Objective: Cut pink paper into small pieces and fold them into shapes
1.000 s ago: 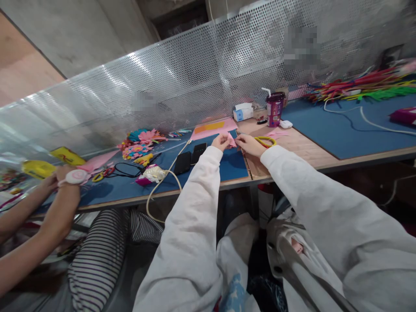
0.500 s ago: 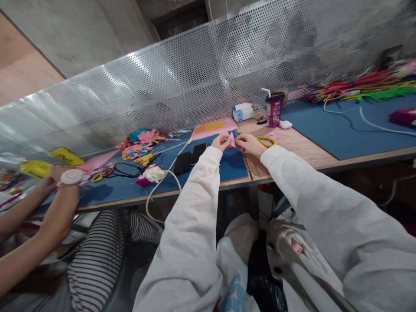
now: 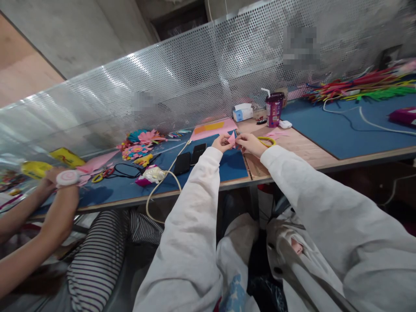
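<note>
Between my hands, over the edge of the blue mat (image 3: pixel 232 170), is a small folded piece of pink paper (image 3: pixel 232 139). My left hand (image 3: pixel 221 142) pinches it from the left. The fingertips of my right hand (image 3: pixel 251 143) are closed at its right edge; how much of the paper they grip is partly hidden. Beside my right hand lie yellow-handled scissors (image 3: pixel 268 141), their blades out of sight. More pink paper pieces (image 3: pixel 278 132) rest on the wooden tabletop behind them. Two black phones (image 3: pixel 182 163) lie left of my left hand.
A purple cup (image 3: pixel 273 110) with a straw and a tissue box (image 3: pixel 243 113) stand at the back. Paper flowers (image 3: pixel 143 145), a cream cable (image 3: pixel 172 173) and scissors (image 3: pixel 101 174) are to the left. A co-worker's hands (image 3: pixel 58 175) are at far left. Coloured stems (image 3: pixel 357 89) lie right.
The pink paper has turned slightly between my fingers, its tip now leaning differently. My hands stay in nearly the same place. The co-worker's wrist has shifted a little left.
</note>
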{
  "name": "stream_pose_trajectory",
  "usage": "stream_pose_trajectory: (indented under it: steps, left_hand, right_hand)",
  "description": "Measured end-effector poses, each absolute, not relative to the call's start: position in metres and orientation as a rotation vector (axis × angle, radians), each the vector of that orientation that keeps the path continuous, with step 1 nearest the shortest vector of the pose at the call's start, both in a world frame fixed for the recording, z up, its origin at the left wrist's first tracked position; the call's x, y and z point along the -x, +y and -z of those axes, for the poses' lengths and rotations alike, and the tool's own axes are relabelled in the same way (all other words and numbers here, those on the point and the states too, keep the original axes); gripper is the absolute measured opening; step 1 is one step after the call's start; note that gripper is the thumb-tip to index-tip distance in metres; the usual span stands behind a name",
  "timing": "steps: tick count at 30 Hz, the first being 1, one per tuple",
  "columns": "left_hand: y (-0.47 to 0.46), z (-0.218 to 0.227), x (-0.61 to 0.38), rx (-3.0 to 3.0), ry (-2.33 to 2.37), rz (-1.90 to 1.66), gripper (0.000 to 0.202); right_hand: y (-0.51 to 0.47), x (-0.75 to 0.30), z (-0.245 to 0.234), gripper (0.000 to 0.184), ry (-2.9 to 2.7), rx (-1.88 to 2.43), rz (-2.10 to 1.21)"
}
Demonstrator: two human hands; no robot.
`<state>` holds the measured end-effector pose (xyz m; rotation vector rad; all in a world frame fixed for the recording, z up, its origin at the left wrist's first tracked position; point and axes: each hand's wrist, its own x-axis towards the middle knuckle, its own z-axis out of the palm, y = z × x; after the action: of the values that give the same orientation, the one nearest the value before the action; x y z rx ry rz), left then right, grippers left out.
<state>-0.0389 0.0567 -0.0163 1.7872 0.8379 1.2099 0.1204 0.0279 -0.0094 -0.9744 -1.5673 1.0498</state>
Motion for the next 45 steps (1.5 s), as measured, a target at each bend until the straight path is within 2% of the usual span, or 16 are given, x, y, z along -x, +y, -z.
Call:
stream_pose_trajectory:
  steps: [19, 24, 27, 32, 39, 45]
  left_hand:
    - [0.05, 0.012, 0.037, -1.749, 0.853, -1.183, 0.036]
    - [0.05, 0.013, 0.036, -1.775, 0.924, -1.218, 0.032]
    - [0.053, 0.016, 0.036, -1.828, 0.957, -1.184, 0.026]
    - [0.055, 0.018, 0.035, -1.909, 0.937, -1.16, 0.023]
    - [0.048, 0.014, 0.034, -1.806, 0.878, -1.173, 0.044]
    - [0.053, 0.014, 0.036, -1.621, 0.918, -1.124, 0.044]
  right_hand:
    - [0.021, -0.12, 0.003, 0.011, -1.547, 1.074, -1.014]
    - [0.017, -0.12, -0.001, 0.039, -1.517, 1.108, -1.056]
    - [0.017, -0.119, 0.0, 0.048, -1.567, 1.124, -1.108]
    - [0.022, -0.119, 0.005, 0.043, -1.612, 1.135, -1.151]
    - [0.021, -0.12, 0.004, 0.028, -1.535, 1.171, -1.252]
    - [0.023, -0.119, 0.008, 0.025, -1.529, 1.163, -1.191]
